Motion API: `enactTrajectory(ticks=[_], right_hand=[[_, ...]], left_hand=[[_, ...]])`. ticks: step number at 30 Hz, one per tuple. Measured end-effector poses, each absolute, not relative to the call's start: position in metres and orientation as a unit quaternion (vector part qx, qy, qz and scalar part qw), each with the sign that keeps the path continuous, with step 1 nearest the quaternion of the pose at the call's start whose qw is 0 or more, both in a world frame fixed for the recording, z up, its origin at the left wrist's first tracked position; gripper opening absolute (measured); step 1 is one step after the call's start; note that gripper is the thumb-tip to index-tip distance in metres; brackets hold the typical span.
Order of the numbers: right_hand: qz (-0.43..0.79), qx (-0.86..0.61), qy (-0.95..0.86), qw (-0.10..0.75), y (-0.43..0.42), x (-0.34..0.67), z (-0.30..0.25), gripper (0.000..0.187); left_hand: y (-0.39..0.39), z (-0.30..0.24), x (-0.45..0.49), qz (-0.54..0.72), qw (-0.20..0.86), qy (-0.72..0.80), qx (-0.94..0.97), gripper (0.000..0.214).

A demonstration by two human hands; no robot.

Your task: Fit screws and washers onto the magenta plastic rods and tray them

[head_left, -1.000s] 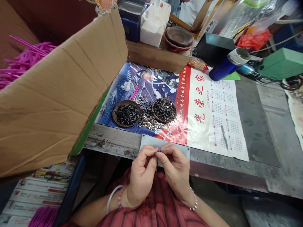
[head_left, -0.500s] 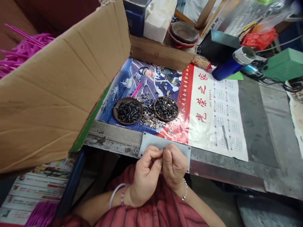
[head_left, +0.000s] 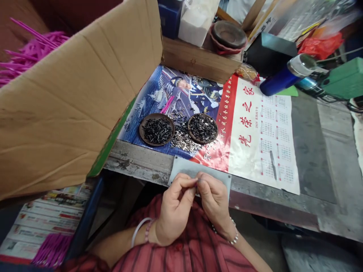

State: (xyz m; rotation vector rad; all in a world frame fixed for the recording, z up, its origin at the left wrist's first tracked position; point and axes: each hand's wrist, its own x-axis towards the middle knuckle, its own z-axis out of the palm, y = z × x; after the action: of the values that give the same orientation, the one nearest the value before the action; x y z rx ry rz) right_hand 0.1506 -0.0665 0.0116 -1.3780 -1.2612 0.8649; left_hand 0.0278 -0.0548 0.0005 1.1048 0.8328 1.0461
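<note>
My left hand [head_left: 177, 211] and my right hand [head_left: 214, 202] meet just over the table's front edge, both closed in a pinch. Between the fingertips is a tiny piece with a hint of purple, mostly hidden. Beneath them, partly covered, lies a grey plate [head_left: 181, 165]. Beyond it stand a left brown dish [head_left: 141, 133] of thin black pins [head_left: 159, 129] and a right brown dish [head_left: 189, 133] with similar black parts and small rings. Many small shiny rings [head_left: 184, 142] lie loose between the dishes. A few magenta sticks [head_left: 168, 104] rest behind the left dish.
A large cardboard box flap [head_left: 85, 90] rises at the left, with magenta sticks [head_left: 36, 47] behind it. More magenta pieces [head_left: 52, 249] lie at lower left. A calendar poster [head_left: 263, 151] covers the table, a pen [head_left: 273, 165] on it. A blue flask [head_left: 279, 79] lies at back right.
My right wrist has turned slightly outward and its fingers have shifted at the pinch. A hint of purple now shows between the fingertips. The view has shifted slightly.
</note>
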Motion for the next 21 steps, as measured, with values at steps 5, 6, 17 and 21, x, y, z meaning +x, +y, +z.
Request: enactTrajectory(ticks=[5, 6, 17, 21], right_hand=[[0.289, -0.583, -0.558, 0.515, -0.0684, 0.1482, 0.0143, 0.015], [0.279, -0.580, -0.570, 0.510, -0.0693, 0.1483, 0.0152, 0.012], [0.184, -0.594, -0.585, 0.520, -0.0728, 0.1416, 0.0070, 0.016], [0.134, -0.627, -0.608, 0.468, -0.0731, 0.1418, 0.0065, 0.032]], left_hand=[[-0.0530, -0.0004, 0.0254, 0.469, 0.621, 0.374, 0.504, 0.020], [-0.0532, -0.0002, 0.0250, 0.471, 0.619, 0.372, 0.507, 0.020], [-0.0553, 0.0004, 0.0260, 0.474, 0.612, 0.361, 0.520, 0.017], [-0.0557, 0.0043, 0.0273, 0.460, 0.622, 0.357, 0.524, 0.012]])
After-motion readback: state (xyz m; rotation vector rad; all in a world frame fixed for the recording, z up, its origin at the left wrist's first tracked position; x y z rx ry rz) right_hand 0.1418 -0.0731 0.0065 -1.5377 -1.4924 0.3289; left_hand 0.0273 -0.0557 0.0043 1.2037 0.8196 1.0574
